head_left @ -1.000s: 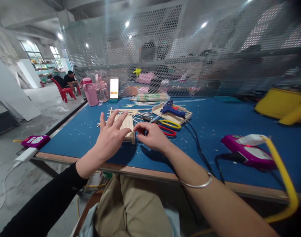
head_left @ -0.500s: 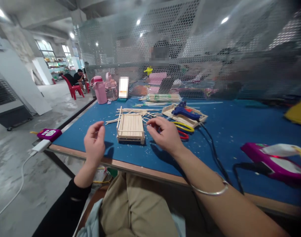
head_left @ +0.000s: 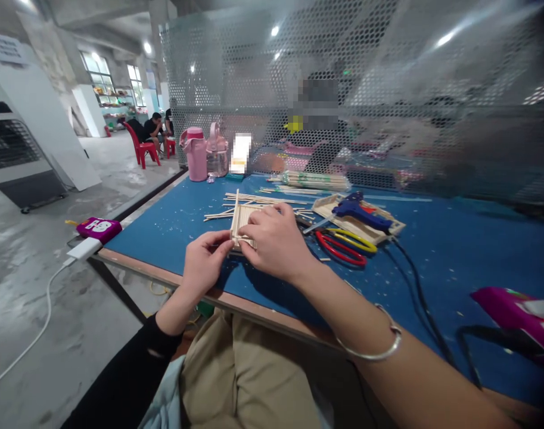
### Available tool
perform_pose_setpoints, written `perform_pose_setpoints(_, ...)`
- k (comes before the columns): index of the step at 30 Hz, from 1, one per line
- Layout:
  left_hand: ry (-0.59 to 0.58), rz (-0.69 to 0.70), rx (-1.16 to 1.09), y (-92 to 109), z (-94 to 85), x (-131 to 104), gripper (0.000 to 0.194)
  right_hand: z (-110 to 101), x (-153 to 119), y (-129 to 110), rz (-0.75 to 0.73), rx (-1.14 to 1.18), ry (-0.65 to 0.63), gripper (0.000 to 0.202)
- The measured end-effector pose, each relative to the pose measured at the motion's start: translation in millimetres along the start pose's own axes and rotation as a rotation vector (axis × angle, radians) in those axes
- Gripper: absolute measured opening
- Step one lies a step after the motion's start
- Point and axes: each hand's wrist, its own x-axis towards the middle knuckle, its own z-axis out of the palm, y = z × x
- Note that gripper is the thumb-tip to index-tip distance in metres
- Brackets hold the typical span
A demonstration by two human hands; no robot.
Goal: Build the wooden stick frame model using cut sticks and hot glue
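Likely aligning the stick frame (head_left: 244,213), corner pinched in left hand (head_left: 204,262), beneath curled right hand (head_left: 277,243) with unclear grip, next needing steady pressure

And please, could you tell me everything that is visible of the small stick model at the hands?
The stick model is pale and wood-like, thin sticks laid closely side by side. One stick along its left side reaches past the far edge. The left hand pinches its near left corner; the right hand covers its right part. Whether it touches the blue table is unclear.
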Motion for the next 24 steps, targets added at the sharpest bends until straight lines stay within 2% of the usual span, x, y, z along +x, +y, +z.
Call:
perform_pose_setpoints(12,-0.004,-0.043,0.037,3.5,1.0,3.3,0.016,5.3,-5.1,1.4,0.064,0.086,0.041,0.021)
perform_pose_setpoints(24,-0.007,-0.028,0.023,2.4,1.2,3.2,0.018,6.6,-5.8,-1.0,0.095,0.081,0.055,0.021)
